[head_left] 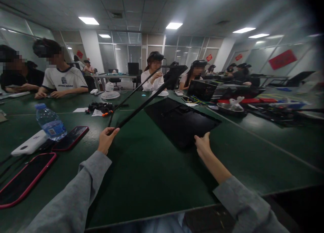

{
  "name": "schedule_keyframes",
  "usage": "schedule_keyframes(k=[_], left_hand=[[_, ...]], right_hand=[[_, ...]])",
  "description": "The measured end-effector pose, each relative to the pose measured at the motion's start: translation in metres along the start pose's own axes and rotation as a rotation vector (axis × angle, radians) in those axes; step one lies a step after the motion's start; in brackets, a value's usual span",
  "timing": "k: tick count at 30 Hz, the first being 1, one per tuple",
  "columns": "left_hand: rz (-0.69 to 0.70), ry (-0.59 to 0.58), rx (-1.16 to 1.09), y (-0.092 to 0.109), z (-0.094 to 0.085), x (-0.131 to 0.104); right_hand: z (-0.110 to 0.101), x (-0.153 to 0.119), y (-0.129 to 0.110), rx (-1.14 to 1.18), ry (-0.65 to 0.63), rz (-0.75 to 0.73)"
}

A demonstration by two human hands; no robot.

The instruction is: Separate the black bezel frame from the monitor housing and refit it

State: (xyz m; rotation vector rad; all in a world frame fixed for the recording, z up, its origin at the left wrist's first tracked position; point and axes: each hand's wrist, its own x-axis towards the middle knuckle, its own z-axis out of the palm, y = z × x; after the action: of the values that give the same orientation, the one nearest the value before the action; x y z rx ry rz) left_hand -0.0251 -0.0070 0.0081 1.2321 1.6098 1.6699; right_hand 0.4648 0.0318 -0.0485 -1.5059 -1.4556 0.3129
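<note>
My left hand (107, 138) is closed on the near end of a thin black frame (144, 105), which looks like a monitor bezel. The frame rises at a slant away from me, its long bars spread apart and its far end up in the air. On the right, a flat black panel (187, 125) with a recessed middle, like a monitor's back cover, lies low over the green table. My right hand (204, 145) pinches its near right edge, thumb on top. The fingers under that edge are hidden.
To the left stand a water bottle (52, 123), a white power bank (29, 143) and two red-edged phones, one phone (27, 179) nearest me. A cluster of black parts (101, 108) lies further back. A metal bowl (231, 108) is at right. People sit across the table.
</note>
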Motion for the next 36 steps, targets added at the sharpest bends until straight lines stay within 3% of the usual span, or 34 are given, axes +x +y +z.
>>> schedule_keyframes(k=[1,3,5,7,8,11,13,15,17,19,22,27,29,36], left_hand=[[0.004,0.008,0.014,0.001,-0.001,0.000],[0.025,0.011,0.041,0.001,-0.004,0.001],[0.069,0.002,0.080,0.002,-0.007,0.002],[0.130,-0.013,0.149,0.002,-0.009,0.003],[0.157,-0.022,0.192,0.002,-0.010,0.004],[0.229,-0.059,0.321,0.003,-0.011,0.002],[0.299,-0.079,0.390,0.004,-0.009,-0.001],[0.391,-0.097,0.455,0.004,-0.005,-0.005],[0.478,-0.120,0.514,0.004,-0.002,-0.009],[0.541,-0.150,0.566,0.003,0.000,-0.012],[0.581,-0.173,0.620,0.001,0.000,-0.012],[0.534,-0.261,0.732,-0.003,-0.001,-0.010],[0.500,-0.290,0.782,-0.003,0.000,-0.011],[0.512,-0.349,0.909,0.006,0.003,-0.023]], right_hand=[[0.002,0.003,-0.006,0.087,0.020,0.117],[0.001,0.012,-0.018,0.243,-0.087,0.227],[-0.004,0.026,-0.027,0.307,-0.291,0.202],[-0.008,0.040,-0.030,0.291,-0.364,0.180],[-0.010,0.047,-0.029,0.258,-0.308,0.170],[-0.013,0.062,-0.027,0.190,0.064,0.121],[-0.019,0.066,-0.030,0.310,0.163,0.130],[-0.027,0.066,-0.036,0.561,0.018,0.200],[-0.036,0.066,-0.043,0.766,-0.224,0.257],[-0.041,0.066,-0.046,0.791,-0.317,0.269],[-0.039,0.069,-0.039,0.581,-0.261,0.187],[-0.024,0.074,-0.011,-0.063,0.010,-0.121],[-0.019,0.075,-0.002,-0.258,0.051,-0.221],[-0.007,0.073,0.019,-0.451,0.050,-0.298]])
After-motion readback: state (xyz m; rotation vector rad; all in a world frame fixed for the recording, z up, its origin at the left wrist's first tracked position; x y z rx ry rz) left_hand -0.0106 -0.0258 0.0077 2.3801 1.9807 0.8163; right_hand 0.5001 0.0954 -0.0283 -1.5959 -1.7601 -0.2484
